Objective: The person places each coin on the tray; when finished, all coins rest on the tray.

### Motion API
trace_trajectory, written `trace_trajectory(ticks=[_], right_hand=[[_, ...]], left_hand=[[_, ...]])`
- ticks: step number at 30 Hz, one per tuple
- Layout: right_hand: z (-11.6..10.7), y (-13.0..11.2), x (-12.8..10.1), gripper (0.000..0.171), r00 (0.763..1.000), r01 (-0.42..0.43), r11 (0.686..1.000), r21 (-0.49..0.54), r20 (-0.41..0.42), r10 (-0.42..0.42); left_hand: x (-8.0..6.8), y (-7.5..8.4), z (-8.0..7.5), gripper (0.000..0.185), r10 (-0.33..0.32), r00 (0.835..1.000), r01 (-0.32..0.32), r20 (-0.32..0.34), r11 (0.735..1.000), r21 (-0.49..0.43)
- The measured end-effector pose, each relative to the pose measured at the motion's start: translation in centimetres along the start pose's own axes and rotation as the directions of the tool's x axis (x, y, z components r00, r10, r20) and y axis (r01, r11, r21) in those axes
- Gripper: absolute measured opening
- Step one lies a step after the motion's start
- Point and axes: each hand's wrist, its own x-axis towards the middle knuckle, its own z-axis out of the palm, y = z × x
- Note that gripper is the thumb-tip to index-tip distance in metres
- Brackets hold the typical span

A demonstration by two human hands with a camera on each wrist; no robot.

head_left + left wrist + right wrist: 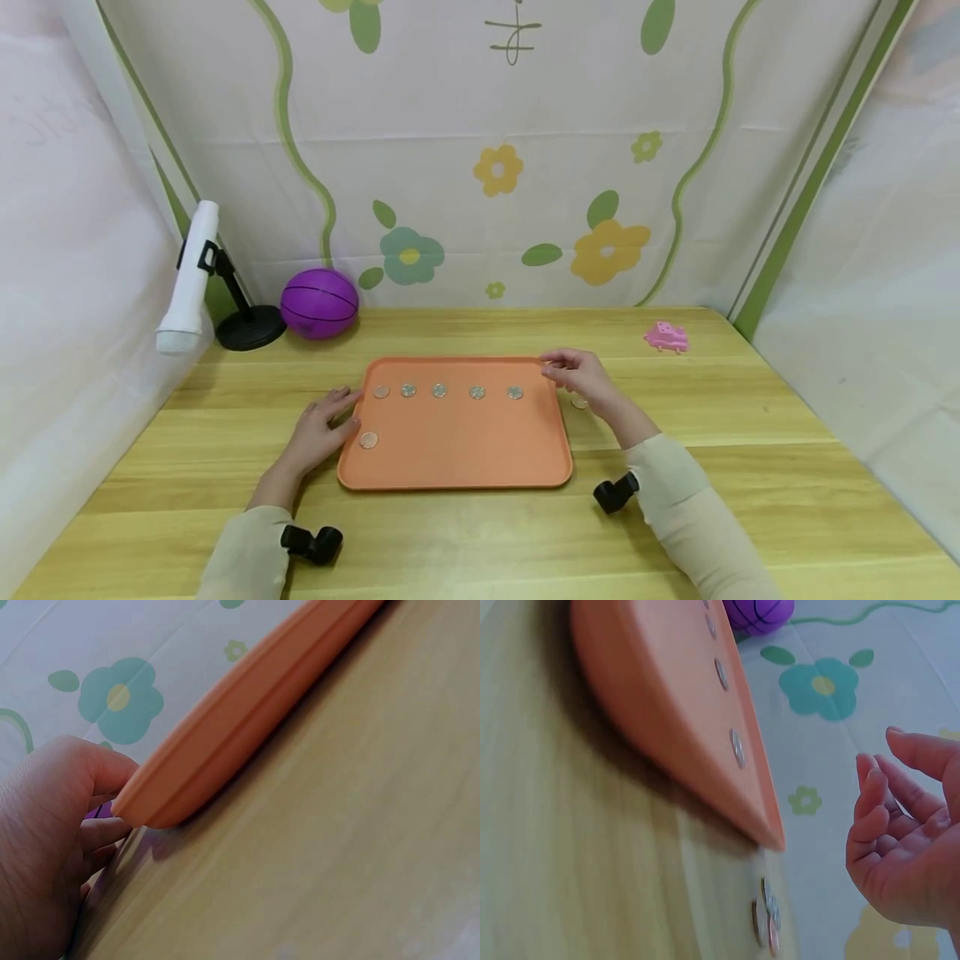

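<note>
An orange tray lies on the table, with a row of several silver coins along its far side. One more coin sits near its left edge. My left hand touches the tray's left rim with its fingers and thumb, also visible in the left wrist view. Above the far right corner of the tray, my right hand hovers with loosely bent fingers; nothing shows between them in the right wrist view. Several loose coins lie on the table just right of the tray, partly hidden by that hand in the head view.
A purple ball and a white microphone-like object on a black stand occupy the back left. At the back right is a small pink toy. A flower-printed cloth hangs behind the table.
</note>
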Motion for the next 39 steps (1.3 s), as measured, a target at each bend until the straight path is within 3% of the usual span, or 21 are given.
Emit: trace_trajectory(ticks=[9,21,25,39], right_hand=[[-2.7,2.4,-1.4,0.036,0.999,-0.004,0.998,0.059,-0.052,0.007],[-4.4,5.5,-1.8,0.034,0.995,-0.090,0.996,0.016,-0.043,0.091],[-4.3,6.2,-2.0,0.032,0.994,-0.101,0.994,-0.041,-0.047,0.099],[-3.6,7.5,-1.7,0.023,0.999,0.021,0.963,-0.270,-0.035,-0.032]], left_hand=[[0.2,0.1,0.0,0.044,-0.006,1.000,0.006,0.009,1.000,-0.004],[0.3,0.0,0.1,0.044,-0.005,1.000,0.005,0.006,1.000,0.000],[0.3,0.0,0.1,0.044,-0.010,1.000,0.010,0.007,1.000,-0.002],[0.0,0.0,0.1,0.044,-0.002,1.000,0.002,0.001,1.000,-0.007]])
